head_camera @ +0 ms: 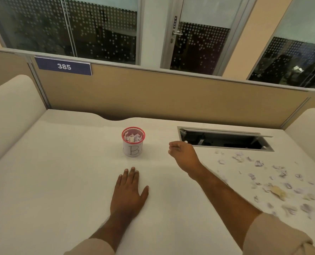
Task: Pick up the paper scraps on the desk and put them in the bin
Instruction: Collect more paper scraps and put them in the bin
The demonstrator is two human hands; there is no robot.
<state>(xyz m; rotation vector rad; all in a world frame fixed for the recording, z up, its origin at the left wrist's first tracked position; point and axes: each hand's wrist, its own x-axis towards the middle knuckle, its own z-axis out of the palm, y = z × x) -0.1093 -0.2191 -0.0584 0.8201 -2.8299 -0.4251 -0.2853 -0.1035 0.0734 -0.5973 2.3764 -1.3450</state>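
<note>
A small bin with a red mesh rim and a white label marked "B" stands upright mid-desk, with crumpled scraps inside. Several paper scraps lie scattered over the right part of the desk. My left hand rests flat on the desk in front of the bin, fingers straight. My right hand hovers right of the bin at about rim height. Its fingertips are bunched together in a pinch and point toward the bin. The fingers hide whatever scrap they hold.
An open cable hatch is cut into the desk behind the scraps, at the back right. Tan partition panels close off the back, and padded side walls flank the desk. A "385" sign hangs on the partition.
</note>
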